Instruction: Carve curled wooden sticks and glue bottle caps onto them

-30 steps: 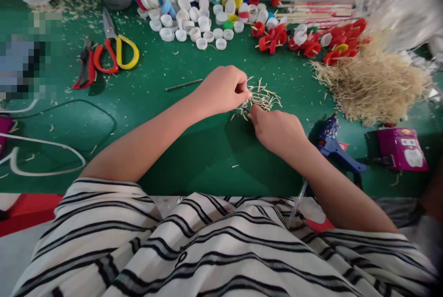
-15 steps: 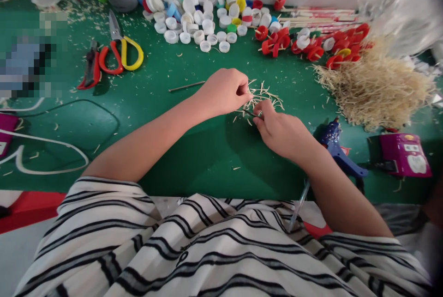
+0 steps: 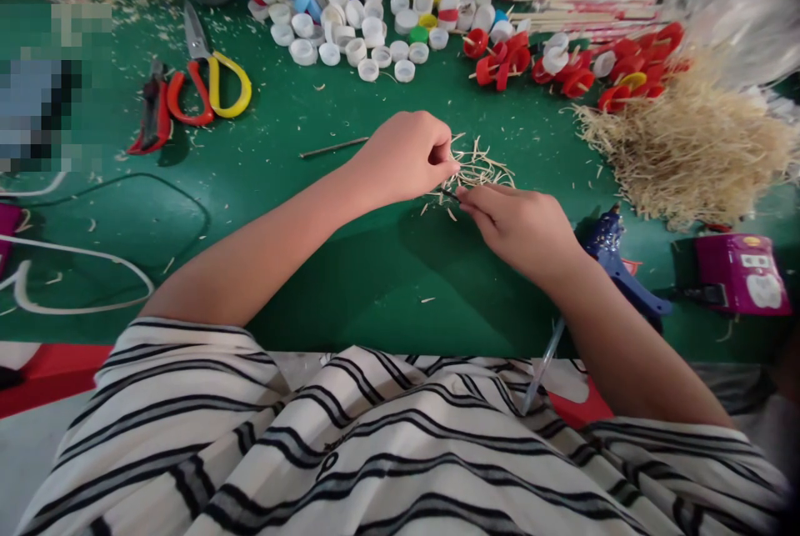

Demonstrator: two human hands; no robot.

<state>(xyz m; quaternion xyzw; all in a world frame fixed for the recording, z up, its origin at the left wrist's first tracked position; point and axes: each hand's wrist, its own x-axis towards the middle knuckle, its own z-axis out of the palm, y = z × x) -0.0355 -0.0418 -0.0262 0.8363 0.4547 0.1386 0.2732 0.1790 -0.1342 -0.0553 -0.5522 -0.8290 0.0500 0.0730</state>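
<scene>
My left hand [image 3: 409, 154] is closed in a pinch over the small heap of pale wood shavings [image 3: 480, 165]; what its fingertips hold, if anything, is too small to make out. My right hand [image 3: 523, 223] grips a thin dark tool [image 3: 448, 195], whose tip points left towards the left fingertips. Its exact kind does not show, since the fingers cover most of it. A slim dark rod [image 3: 334, 147] lies on the green table, partly behind my left hand.
Scissors [image 3: 203, 69] and red-handled pliers [image 3: 152, 115] lie left. Bottle caps [image 3: 356, 15] spread along the back, with red cap pieces on sticks [image 3: 566, 73] to their right. A big shavings pile [image 3: 693, 152], a blue glue gun [image 3: 616, 261] and a purple box [image 3: 743, 273] are right.
My right hand has turned, its fingers now straighter and closer to the left fingertips. My left hand keeps its pinch beside the shavings. The view has shifted slightly.
</scene>
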